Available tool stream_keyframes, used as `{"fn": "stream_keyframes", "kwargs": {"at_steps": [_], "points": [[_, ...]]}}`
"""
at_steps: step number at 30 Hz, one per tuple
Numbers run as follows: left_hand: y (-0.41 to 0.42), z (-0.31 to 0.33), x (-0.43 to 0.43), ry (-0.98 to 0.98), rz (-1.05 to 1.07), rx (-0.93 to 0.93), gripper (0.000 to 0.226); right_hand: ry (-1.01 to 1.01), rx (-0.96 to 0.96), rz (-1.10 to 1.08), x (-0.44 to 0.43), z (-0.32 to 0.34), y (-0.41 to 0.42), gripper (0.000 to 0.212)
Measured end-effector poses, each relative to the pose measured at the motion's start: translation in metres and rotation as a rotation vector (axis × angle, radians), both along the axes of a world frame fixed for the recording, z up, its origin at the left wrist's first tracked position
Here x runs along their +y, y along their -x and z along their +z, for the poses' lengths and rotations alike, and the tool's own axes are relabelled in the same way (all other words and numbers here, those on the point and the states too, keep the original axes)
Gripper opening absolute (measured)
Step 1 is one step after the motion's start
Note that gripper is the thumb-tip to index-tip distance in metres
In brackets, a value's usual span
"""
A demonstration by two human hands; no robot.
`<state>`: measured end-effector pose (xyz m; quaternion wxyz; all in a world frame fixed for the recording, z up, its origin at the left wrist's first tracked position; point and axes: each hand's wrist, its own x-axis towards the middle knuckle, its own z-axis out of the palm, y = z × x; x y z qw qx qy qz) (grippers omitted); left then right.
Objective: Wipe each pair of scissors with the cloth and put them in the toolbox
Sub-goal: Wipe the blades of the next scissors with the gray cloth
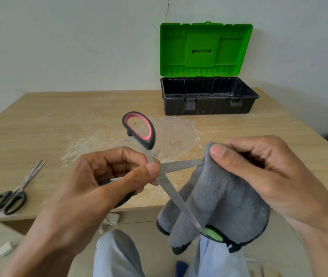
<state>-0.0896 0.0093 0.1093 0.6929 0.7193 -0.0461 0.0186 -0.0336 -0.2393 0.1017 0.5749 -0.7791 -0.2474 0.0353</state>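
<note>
My left hand grips a pair of red-and-black handled scissors near the pivot, blades spread wide apart. One blade runs right into the grey cloth, which my right hand pinches around that blade's tip. The other blade points down toward my lap. A second pair of scissors with black handles lies shut at the table's left front edge. The toolbox, black with a green lid standing upright, is open at the back right of the table; its inside looks bare.
The wooden table has a pale scuffed patch in its middle. A wall stands right behind the toolbox. Below the front edge I see my knees, a white plug and a cable on the floor.
</note>
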Motion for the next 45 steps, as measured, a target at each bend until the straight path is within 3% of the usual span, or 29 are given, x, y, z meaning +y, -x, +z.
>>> {"fn": "stream_keyframes", "kwargs": {"at_steps": [4, 8, 13, 17, 20, 25, 28, 33, 35, 37, 39, 40, 43, 45], "points": [[-0.003, -0.001, -0.002, 0.006, -0.006, 0.015, 0.033, 0.039, 0.022, 0.059, 0.007, -0.001, -0.005, 0.057], [-0.010, -0.006, -0.001, 0.009, 0.005, -0.001, 0.031, 0.031, -0.032, 0.035, 0.011, 0.001, -0.014, 0.040], [-0.023, -0.011, 0.003, 0.047, 0.022, 0.066, 0.015, 0.082, -0.035, -0.020, 0.007, 0.004, -0.027, 0.050], [-0.034, -0.015, 0.028, 0.237, 0.227, 0.131, 0.018, 0.037, -0.026, -0.188, -0.014, 0.011, -0.039, 0.062], [-0.043, -0.023, 0.032, 0.315, 0.302, 0.151, 0.032, 0.021, 0.076, -0.232, -0.017, 0.013, -0.051, 0.055], [-0.060, -0.042, 0.016, 0.383, 0.326, 0.207, 0.014, 0.142, 0.344, -0.179, 0.001, -0.010, -0.083, 0.043], [-0.069, -0.053, 0.004, 0.402, 0.317, 0.234, 0.014, 0.196, 0.408, -0.200, 0.010, -0.036, -0.108, 0.043], [-0.082, -0.061, -0.017, 0.484, 0.314, 0.246, 0.010, 0.423, 0.269, -0.283, 0.013, -0.085, -0.145, 0.040], [-0.088, -0.065, -0.023, 0.522, 0.339, 0.243, 0.006, 0.572, 0.157, -0.319, 0.011, -0.097, -0.148, 0.053], [-0.093, -0.072, -0.027, 0.557, 0.380, 0.230, 0.022, 0.642, -0.014, -0.401, 0.011, -0.104, -0.141, 0.056], [-0.099, -0.076, -0.033, 0.585, 0.431, 0.220, 0.037, 0.525, -0.178, -0.449, 0.015, -0.103, -0.122, 0.036], [-0.101, -0.077, -0.037, 0.596, 0.453, 0.213, 0.039, 0.408, -0.170, -0.423, 0.019, -0.100, -0.110, 0.027], [-0.108, -0.078, -0.053, 0.610, 0.501, 0.195, 0.033, 0.052, 0.200, -0.169, 0.037, -0.082, -0.073, 0.023], [-0.112, -0.079, -0.063, 0.636, 0.514, 0.171, 0.032, -0.080, 0.304, -0.103, 0.046, -0.077, -0.064, 0.020]]}}
